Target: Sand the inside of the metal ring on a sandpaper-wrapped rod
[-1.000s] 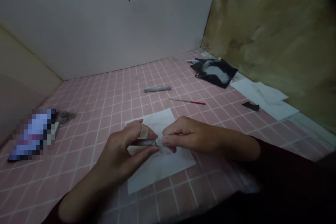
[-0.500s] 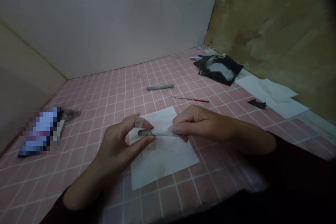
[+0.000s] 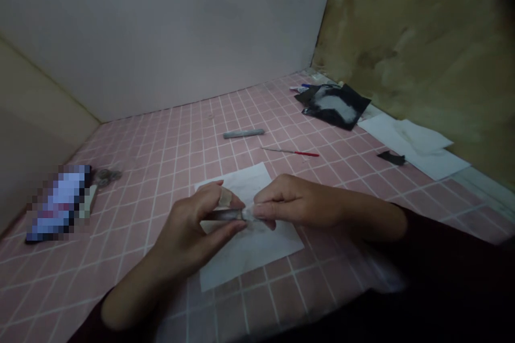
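My left hand (image 3: 188,228), with a tan bandage on one finger, pinches a slim grey stick (image 3: 220,215) between thumb and fingertips. The stick lies roughly level, its left end showing inside the curve of that hand. My right hand (image 3: 300,201) is closed on a small whitish, crumpled piece (image 3: 248,212) at the stick's right part; whether this is cloth or paper I cannot tell. Right-hand fingers hide the stick's far end. Both hands are close together over a smudged white paper sheet (image 3: 237,260) on the pink tiled surface.
Beyond the sheet lie another grey stick (image 3: 243,133) and a thin red-handled tool (image 3: 295,153). To the right are a black sheet with pale powder (image 3: 338,107), white papers (image 3: 422,147) and a black scrap (image 3: 391,157). A pixelated phone-like object (image 3: 60,203) sits left.
My right hand has shifted left with the whitish piece, closer to the left fingertips. The left fingertips have moved right along the stick, and more of the stick shows on their left.
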A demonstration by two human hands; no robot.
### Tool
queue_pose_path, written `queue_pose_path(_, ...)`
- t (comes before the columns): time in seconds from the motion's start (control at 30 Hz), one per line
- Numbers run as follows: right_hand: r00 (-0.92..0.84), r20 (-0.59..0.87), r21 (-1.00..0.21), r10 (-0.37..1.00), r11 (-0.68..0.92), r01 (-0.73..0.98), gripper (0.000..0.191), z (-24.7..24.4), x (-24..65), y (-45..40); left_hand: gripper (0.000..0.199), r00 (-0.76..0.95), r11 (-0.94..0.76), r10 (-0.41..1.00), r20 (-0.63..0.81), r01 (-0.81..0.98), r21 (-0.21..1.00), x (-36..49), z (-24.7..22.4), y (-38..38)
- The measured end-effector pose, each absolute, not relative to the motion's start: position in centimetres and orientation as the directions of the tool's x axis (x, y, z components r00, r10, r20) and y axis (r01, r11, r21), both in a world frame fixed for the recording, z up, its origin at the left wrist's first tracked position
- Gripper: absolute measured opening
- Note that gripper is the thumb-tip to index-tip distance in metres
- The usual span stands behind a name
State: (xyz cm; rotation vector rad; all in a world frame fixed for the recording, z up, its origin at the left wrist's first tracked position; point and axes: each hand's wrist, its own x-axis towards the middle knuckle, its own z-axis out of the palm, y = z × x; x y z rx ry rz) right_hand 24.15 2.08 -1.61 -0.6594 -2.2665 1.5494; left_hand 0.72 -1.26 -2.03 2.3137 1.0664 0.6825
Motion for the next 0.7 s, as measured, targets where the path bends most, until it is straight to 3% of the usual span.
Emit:
queue_pose_path(0.13, -0.835, 0.022, -0.929, 0.55, 0.32, 0.186, 0.038, -1.7, 24.33, 2.36, 0.015, 0.505, -0.543, 0.822, 0.262, 0.556, 0.63, 0.6, -2.2, -1.2)
queue_pose_path(0.3, -0.856, 0.019, -0.94, 0.517, 0.301, 0.16, 0.044, -1.88, 24.08, 2.28, 0.013, 0.576, -0.561, 0.789, 0.214, 0.532, 0.635, 0.98, -2.18, -1.33)
queue_pose_path(0.47, -0.849, 0.02, -0.938, 0.529, 0.303, 0.166, 0.038, -1.74, 24.46, 2.4, 0.014, 0.508, -0.533, 0.823, 0.253, 0.536, 0.655, 0.72, -2.14, -1.3)
queue_pose_path(0.7, -0.847, -0.019, -0.919, 0.531, 0.324, 0.224, 0.034, -1.92, 23.62, 1.58, 0.015, 0.549, -0.431, 0.829, 0.107, 0.506, 0.747, 1.47, -2.27, -1.6)
